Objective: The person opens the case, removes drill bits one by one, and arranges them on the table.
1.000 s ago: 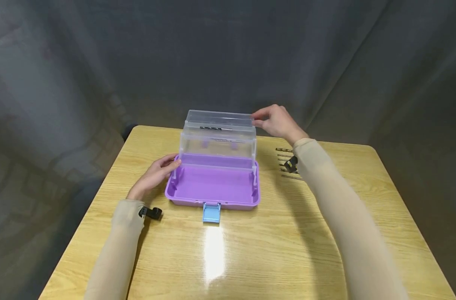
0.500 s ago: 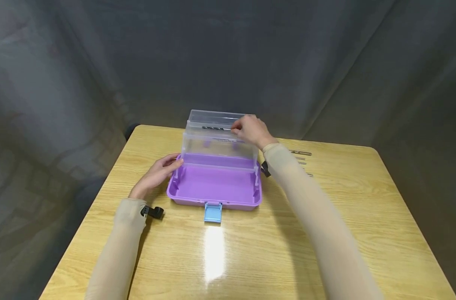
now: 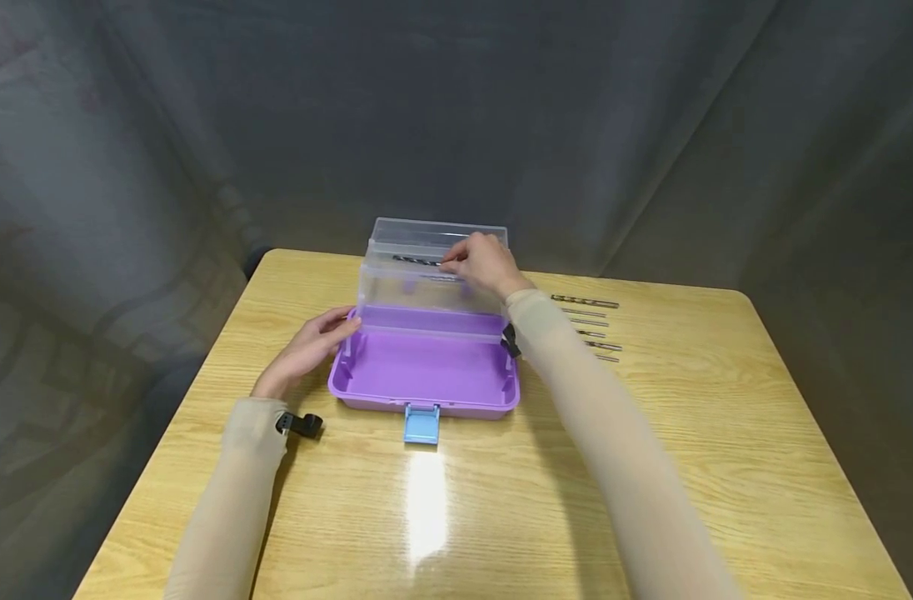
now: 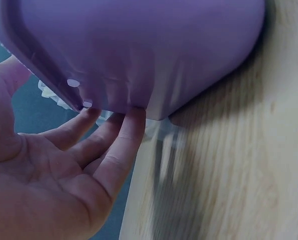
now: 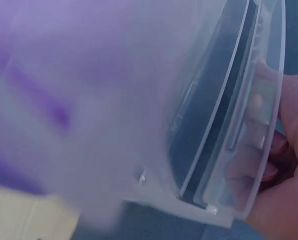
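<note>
A purple box (image 3: pixel 426 371) stands open on the wooden table (image 3: pixel 456 508), with clear tiered trays (image 3: pixel 426 293) raised behind it. A dark drill bit (image 3: pixel 415 260) lies in the upper tray. My right hand (image 3: pixel 455 263) reaches over that tray, and its curled fingertips pinch the bit's right end. In the right wrist view its fingers (image 5: pixel 289 100) show through the clear tray wall (image 5: pixel 229 125). My left hand (image 3: pixel 342 327) rests against the box's left side. Its straight fingers (image 4: pixel 123 140) touch the purple wall (image 4: pixel 138 50).
Several more drill bits (image 3: pixel 587 325) lie in a row on the table to the right of the box. A blue latch (image 3: pixel 421 425) hangs open at the box's front. Grey cloth hangs behind the table.
My right hand has moved left from the upper tray's right corner to the drill bit in it. The left hand has stayed at the box's left side.
</note>
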